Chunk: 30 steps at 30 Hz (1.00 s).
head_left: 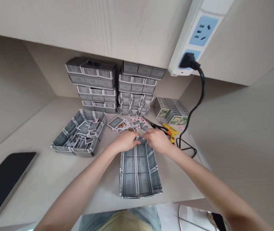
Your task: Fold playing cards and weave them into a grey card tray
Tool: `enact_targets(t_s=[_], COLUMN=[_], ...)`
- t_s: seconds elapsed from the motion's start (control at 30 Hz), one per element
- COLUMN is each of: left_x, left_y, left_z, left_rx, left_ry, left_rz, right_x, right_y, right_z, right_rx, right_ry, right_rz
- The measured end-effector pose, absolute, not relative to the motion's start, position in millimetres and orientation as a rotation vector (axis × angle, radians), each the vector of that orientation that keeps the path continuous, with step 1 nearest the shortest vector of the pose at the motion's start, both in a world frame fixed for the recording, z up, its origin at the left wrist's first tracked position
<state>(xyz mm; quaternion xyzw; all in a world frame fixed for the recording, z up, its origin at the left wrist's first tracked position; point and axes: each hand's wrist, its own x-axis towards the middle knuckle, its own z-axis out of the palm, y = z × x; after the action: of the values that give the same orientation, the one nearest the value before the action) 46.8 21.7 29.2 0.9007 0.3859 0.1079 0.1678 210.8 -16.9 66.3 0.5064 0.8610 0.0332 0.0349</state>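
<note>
An open box made of playing cards (138,171), grey patterned backs showing, lies in front of me near the desk's edge. At its far end wall, my left hand (126,140) is closed with thumb and fingers pinching the left part of the rim. My right hand (159,140) has curled fingers on the right part of that same wall. Part of the far wall is hidden behind the hands. Just past them lie loose playing cards (118,123), some face up and some face down. A yellow glue gun (171,131) and black-handled scissors (159,126) rest beyond my right hand.
Left of me stands a card box (79,149) filled with loose cards. Stacked card boxes (95,77) line the back, with card packs (171,110) beside them. A dark flat device (5,183) lies at left. A power strip (196,38) with a black cable (202,89) hangs above.
</note>
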Motion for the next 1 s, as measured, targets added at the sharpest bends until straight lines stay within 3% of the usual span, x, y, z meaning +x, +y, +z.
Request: enact_targets(t_s=[0.2, 0.43, 0.7, 0.87, 1.0], left_x=[48, 48, 22, 12, 20], left_y=[16, 14, 26, 9, -2], left_z=[40, 40, 48, 28, 13], left_rx=[2.680, 2.518, 1.592, 1.418, 1.404], left_ry=[1.189, 1.168, 0.923, 0.962, 1.029], left_rz=[0.052, 0.180, 0.746, 0.761, 0.759], right_x=[211, 208, 237, 246, 238], right_y=[-15, -16, -11, -15, -21], right_z=[64, 66, 64, 40, 30], right_rx=[1.532, 1.537, 1.936, 2.031, 2.091], right_ry=[2.667, 2.674, 3.007, 2.956, 2.895], right_rz=[0.075, 0.061, -0.557, -0.983, -1.069])
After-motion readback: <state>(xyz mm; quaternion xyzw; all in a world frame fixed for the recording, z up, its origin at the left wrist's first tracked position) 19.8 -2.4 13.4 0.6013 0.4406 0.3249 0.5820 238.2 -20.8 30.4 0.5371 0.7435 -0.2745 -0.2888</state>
